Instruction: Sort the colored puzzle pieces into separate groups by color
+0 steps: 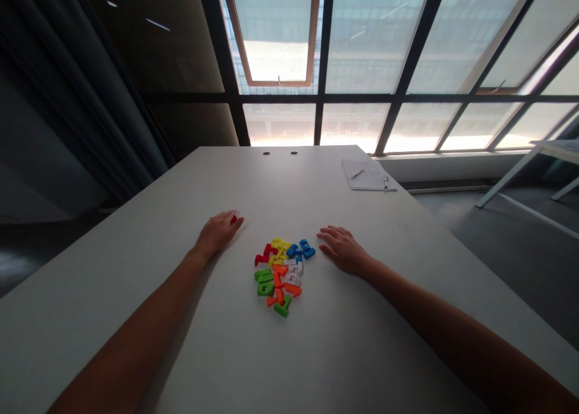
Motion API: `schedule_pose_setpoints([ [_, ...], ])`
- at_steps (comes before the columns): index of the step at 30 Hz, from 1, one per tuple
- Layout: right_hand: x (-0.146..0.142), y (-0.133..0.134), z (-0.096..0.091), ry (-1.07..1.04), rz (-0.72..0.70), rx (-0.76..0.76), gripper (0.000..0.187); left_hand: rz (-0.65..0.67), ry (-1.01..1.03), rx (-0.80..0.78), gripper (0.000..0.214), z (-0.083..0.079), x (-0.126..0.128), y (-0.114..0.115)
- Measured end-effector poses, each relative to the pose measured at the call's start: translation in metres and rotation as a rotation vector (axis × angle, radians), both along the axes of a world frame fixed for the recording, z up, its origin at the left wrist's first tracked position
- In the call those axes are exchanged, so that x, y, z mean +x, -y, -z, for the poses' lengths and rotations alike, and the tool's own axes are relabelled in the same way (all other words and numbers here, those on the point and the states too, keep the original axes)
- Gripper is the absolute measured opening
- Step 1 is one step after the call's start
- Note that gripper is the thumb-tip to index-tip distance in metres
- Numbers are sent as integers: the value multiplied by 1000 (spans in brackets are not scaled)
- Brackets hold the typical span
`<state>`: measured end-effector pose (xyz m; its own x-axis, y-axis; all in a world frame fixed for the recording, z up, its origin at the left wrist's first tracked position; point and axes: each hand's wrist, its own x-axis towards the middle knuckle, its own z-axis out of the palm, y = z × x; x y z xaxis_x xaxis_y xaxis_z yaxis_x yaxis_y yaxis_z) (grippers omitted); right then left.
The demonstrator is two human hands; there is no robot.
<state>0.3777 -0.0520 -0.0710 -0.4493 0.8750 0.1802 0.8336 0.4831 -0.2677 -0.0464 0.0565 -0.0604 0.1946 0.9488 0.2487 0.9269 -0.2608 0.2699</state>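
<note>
Head view: both hands are resting palm-down on the worktop (212, 354), with a loose pile of coloured plastic pieces (277, 278) lying between them and spreading toward the wearer. Left hand (219, 231) is pinching a small red piece (234, 219) between thumb and fingers; most of it is hiding under them, so its long axis cannot be told. Right hand (342, 248) is lying with fingers loosely spread, no object showing in it. Key relation: the pile is sitting nearer the right hand, whose fingertips are pointing at the blue pieces (306, 249) just beside them, apparently not touching. The pile's long axis is running away from the wearer, a green piece (283, 307) marking its near end. Beyond the right hand, papers (365, 174) are lying.
</note>
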Motion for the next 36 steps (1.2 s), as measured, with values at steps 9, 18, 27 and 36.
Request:
schedule_pose_setpoints([
  [9,2,1,0,24,-23,-3,59,450,71,-185,82,0,101,68],
  [18,2,4,-7,-96,-87,8,51,658,161,-265,68,-21,147,109],
  [27,6,7,-18,-251,-323,31,53,416,213,-52,47,-15,90,71],
  [36,31,-21,-4,-119,15,112,63,373,90,17,33,-8,91,75],
])
